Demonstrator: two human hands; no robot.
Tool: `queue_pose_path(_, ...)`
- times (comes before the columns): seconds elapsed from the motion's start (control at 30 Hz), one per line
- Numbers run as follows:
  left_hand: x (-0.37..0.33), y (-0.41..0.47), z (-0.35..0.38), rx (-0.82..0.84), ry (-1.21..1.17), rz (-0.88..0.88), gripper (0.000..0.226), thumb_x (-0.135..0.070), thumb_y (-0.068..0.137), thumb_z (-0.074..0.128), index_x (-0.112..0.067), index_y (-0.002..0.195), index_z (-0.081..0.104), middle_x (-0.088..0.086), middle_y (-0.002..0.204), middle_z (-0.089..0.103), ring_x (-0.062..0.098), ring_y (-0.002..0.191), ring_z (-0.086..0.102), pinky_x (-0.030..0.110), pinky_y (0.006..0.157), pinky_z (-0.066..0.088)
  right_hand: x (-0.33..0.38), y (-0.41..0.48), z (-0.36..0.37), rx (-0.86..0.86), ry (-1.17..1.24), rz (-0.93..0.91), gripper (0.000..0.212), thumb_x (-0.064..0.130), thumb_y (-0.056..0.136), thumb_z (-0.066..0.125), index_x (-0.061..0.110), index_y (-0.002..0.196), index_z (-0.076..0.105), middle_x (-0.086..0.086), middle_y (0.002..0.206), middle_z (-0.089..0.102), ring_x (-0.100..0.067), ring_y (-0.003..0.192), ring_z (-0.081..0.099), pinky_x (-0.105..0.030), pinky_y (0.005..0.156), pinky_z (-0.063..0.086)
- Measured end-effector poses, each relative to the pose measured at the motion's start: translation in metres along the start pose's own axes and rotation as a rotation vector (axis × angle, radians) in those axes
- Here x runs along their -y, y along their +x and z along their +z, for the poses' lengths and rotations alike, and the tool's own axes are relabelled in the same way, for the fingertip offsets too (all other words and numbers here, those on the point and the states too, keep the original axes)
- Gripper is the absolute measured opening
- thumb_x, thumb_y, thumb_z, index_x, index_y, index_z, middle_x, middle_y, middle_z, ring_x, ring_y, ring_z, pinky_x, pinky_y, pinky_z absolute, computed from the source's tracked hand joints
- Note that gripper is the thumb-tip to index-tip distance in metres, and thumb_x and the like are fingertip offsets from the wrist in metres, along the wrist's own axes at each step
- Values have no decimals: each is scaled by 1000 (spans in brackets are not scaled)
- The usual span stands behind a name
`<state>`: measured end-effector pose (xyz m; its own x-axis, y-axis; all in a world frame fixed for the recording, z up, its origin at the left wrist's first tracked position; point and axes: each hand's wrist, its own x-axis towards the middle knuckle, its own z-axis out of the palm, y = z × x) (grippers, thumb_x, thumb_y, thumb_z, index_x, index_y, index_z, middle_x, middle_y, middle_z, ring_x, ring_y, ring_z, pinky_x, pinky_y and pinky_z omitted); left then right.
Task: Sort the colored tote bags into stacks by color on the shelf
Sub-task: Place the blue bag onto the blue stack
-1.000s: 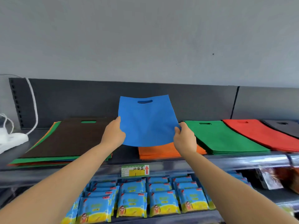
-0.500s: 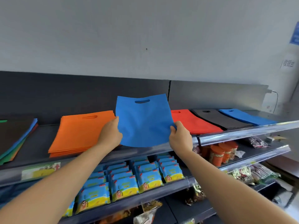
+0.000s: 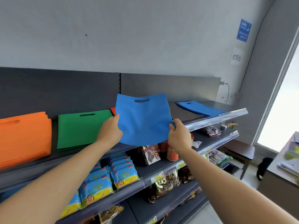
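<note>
The top shelf (image 3: 217, 117) runs from near left to far right, and its clear front lip ends just past the last stack. On it, nearest me at the left, lies the orange stack (image 3: 24, 136), cut off by the frame's left edge and blurred. A dark strip of shelf separates it from the green stack (image 3: 80, 129).

I hold the blue tote bag (image 3: 142, 122) up in the air, flat and facing me, with its handle slot at the top. It hangs in front of the shelf, right of the green stack. Its lower edge droops below the shelf lip, over the goods on the shelf beneath.

Far right lies the blue stack (image 3: 200, 108), with bare metal shelf beyond it. Between that stack and my bag a black stack (image 3: 182, 111) shows in part. Of the red stack (image 3: 113, 111) only a sliver peeks out at the bag's left edge.

My left hand (image 3: 111, 131) pinches the bag's left edge and my right hand (image 3: 179, 135) pinches its right edge. Both arms reach forward, and the cloth hides most of my fingers.
</note>
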<state>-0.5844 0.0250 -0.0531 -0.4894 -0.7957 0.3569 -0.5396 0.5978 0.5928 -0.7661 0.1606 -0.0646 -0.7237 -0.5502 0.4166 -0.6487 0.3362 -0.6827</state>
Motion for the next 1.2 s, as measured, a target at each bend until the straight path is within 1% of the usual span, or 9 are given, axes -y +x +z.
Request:
queue_pose_path(0.1, -22, 27, 29, 8, -20, 31, 65, 9, 91, 36, -8, 152, 20, 7, 157, 25, 22, 145, 22, 38, 113, 28, -27, 30, -7, -26, 10, 20, 25, 24, 101, 37, 16, 119, 52, -1, 92, 63, -24, 75, 58, -29, 56, 38)
queue_pose_path(0.23, -49, 69, 70, 13, -44, 73, 62, 11, 89, 37, -5, 149, 27, 10, 152, 33, 24, 141, 28, 34, 110, 28, -64, 79, -12, -71, -25, 64, 22, 25, 101, 37, 18, 115, 53, 0, 86, 62, -24, 72, 57, -28, 53, 35)
queue_pose_path(0.37, -72, 115, 112, 51, -56, 96, 66, 10, 88, 37, -6, 151, 23, 9, 156, 25, 21, 145, 22, 33, 116, 22, -96, 126, -21, -108, -11, 97, 23, 25, 100, 39, 19, 117, 54, 0, 93, 64, -24, 76, 60, -30, 59, 44)
queue_pose_path(0.5, -102, 151, 146, 84, -49, 122, 66, 10, 88, 36, -6, 151, 23, 11, 154, 29, 24, 142, 27, 33, 108, 28, -129, 165, -32, -141, -14, 132, 24, 25, 101, 39, 20, 118, 55, 3, 95, 62, -20, 78, 60, -36, 69, 52)
queue_pose_path(0.67, -142, 192, 192, 105, -40, 145, 68, 11, 87, 36, -7, 151, 23, 10, 154, 30, 25, 137, 35, 36, 103, 38, -175, 216, -48, -167, -31, 162, 24, 24, 100, 40, 17, 116, 56, 0, 101, 64, -21, 80, 56, -30, 63, 40)
queue_pose_path(0.83, -180, 222, 246, 97, -42, 120, 68, 11, 86, 37, -7, 151, 24, 9, 155, 29, 23, 143, 26, 32, 109, 30, -227, 265, -65, -159, -20, 165, 21, 26, 100, 41, 16, 110, 56, 1, 91, 61, -24, 80, 56, -30, 63, 38)
queue_pose_path(0.97, -213, 238, 286, 90, -60, 81, 66, 11, 85, 37, -7, 148, 28, 11, 149, 37, 28, 125, 47, 37, 92, 45, -270, 304, -82, -124, 4, 141, 20, 26, 100, 41, 17, 108, 57, -1, 95, 64, -25, 82, 58, -33, 68, 43)
queue_pose_path(1.03, -229, 245, 304, 75, -57, 64, 63, 12, 85, 36, -5, 146, 32, 13, 146, 39, 30, 125, 45, 36, 87, 42, -289, 323, -90, -106, 13, 135, 20, 26, 99, 41, 17, 106, 57, -1, 93, 63, -25, 80, 58, -34, 68, 44)
queue_pose_path(1.2, -264, 266, 342, 67, -46, 21, 66, 12, 88, 35, -8, 150, 25, 8, 151, 35, 25, 136, 35, 33, 97, 38, -328, 372, -104, -77, -4, 127, 21, 25, 99, 42, 15, 107, 58, -1, 86, 61, -24, 74, 56, -31, 62, 40)
